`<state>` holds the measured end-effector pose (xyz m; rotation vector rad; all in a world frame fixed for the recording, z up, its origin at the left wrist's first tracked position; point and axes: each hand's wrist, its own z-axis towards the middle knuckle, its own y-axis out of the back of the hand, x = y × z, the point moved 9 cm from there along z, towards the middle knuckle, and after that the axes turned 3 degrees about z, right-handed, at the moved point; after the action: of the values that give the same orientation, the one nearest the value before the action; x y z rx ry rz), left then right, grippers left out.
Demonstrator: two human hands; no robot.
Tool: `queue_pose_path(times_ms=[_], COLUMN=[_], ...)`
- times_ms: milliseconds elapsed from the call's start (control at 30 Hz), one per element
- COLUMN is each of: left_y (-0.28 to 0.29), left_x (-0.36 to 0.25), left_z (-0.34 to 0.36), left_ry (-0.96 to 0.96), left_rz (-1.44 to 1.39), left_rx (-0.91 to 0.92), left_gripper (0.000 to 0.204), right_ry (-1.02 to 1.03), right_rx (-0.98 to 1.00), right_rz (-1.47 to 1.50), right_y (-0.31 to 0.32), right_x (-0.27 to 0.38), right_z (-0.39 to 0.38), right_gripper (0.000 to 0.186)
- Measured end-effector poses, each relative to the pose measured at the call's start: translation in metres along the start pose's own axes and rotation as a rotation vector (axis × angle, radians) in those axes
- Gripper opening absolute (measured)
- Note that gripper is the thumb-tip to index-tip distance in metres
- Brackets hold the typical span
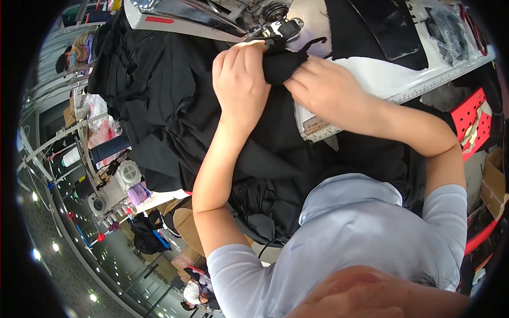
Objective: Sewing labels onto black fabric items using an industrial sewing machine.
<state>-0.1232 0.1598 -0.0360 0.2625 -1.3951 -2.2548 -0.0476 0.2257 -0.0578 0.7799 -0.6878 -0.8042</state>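
Note:
Black fabric (175, 106) lies in a big heap over the left of the table and hangs down toward my lap. My left hand (241, 79) is closed on a folded edge of it, right beside the sewing machine's needle area (286, 31). Between my two hands a small black fabric flap (283, 64) is held up, its rim curling near the machine foot. My right hand (328, 90) pinches the right side of this flap, fingertips bent inward. Both hands' fingertips are partly hidden by the cloth.
The white sewing machine (180, 21) stands at the far side. A black phone (389, 26) lies on a flat black piece at the right. A ruler strip (392, 100) edges the table. A red perforated panel (472, 124) is at far right, another machine (127, 175) at left.

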Motion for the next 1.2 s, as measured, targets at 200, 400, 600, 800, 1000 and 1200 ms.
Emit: queue_pose_path(times_ms=[200, 400, 600, 800, 1000, 1200], left_y=[0.003, 0.003, 0.011, 0.020, 0.013, 0.006], left_x=[-0.001, 0.019, 0.021, 0.026, 0.024, 0.022], left_z=[-0.001, -0.005, -0.008, -0.011, -0.009, -0.008], left_ry=[-0.005, 0.142, 0.105, 0.018, -0.073, -0.032], left_rz=[0.021, -0.159, -0.092, -0.080, -0.177, -0.033], left_rx=[-0.023, -0.145, -0.145, -0.056, -0.024, -0.145], left_gripper=[0.046, 0.038, 0.042, 0.045, 0.036, 0.043], right_ry=[-0.079, -0.124, -0.434, -0.701, -0.374, -1.147], right_rx=[0.038, -0.463, 0.270, 0.389, -0.029, 0.510], right_rz=[-0.096, 0.376, 0.463, 0.507, 0.208, 0.760], right_y=[-0.003, 0.050, -0.004, -0.023, -0.010, -0.063], right_x=[-0.040, -0.065, -0.090, -0.102, -0.085, -0.118], right_z=[0.012, 0.036, 0.048, 0.037, 0.057, 0.025], right_gripper=[0.019, 0.010, 0.013, 0.033, 0.035, 0.023])
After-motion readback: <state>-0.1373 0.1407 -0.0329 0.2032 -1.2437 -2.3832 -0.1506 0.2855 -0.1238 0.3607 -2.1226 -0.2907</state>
